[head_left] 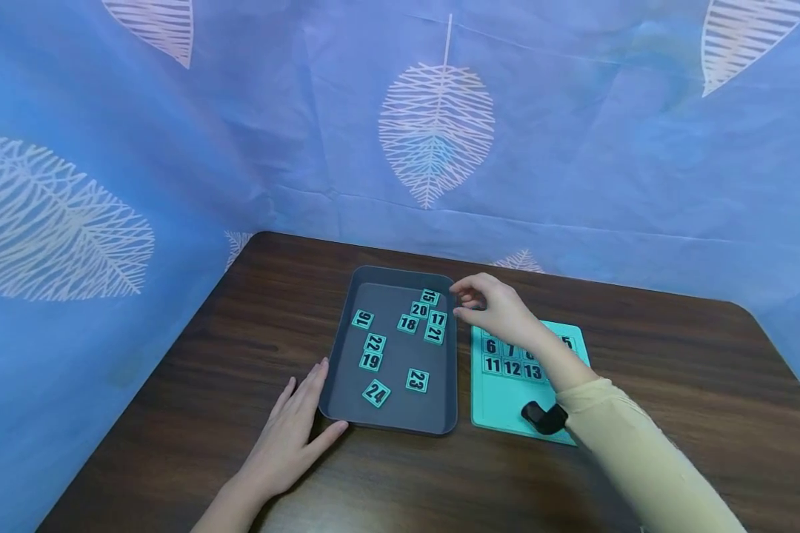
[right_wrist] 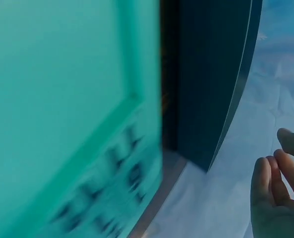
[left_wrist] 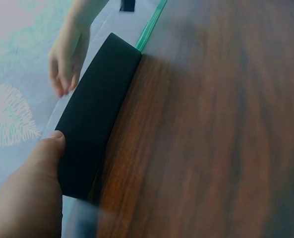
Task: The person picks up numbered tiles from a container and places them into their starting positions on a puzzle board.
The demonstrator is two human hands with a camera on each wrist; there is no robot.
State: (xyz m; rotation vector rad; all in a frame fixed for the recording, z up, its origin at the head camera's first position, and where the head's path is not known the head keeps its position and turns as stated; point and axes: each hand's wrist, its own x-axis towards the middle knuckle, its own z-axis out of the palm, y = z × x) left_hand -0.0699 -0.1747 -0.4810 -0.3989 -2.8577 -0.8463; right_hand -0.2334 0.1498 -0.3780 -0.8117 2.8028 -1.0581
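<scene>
Over the right rim of a dark grey tray [head_left: 400, 414], my right hand [head_left: 496, 303] hovers beside the tiles numbered 15 [head_left: 430, 297] and 17 [head_left: 437, 319]. Its fingers are loosely bent, and the right wrist view shows nothing between thumb and fingers [right_wrist: 280, 193]. My left hand [head_left: 293, 429] rests at the tray's near left corner with its fingers spread. In the left wrist view, its thumb touches the tray's side [left_wrist: 97, 114]. Several loose turquoise number tiles lie in the tray, among them 24 [head_left: 376, 393], 23 [head_left: 417, 380] and 16 [head_left: 363, 319].
To the tray's right lies a turquoise board [head_left: 500, 403] with numbers in rows at its far end, partly hidden by my right forearm. A black band [head_left: 544, 418] sits on the right wrist. Behind the wooden table [head_left: 240, 326] hangs a blue leaf-patterned cloth [head_left: 347, 148].
</scene>
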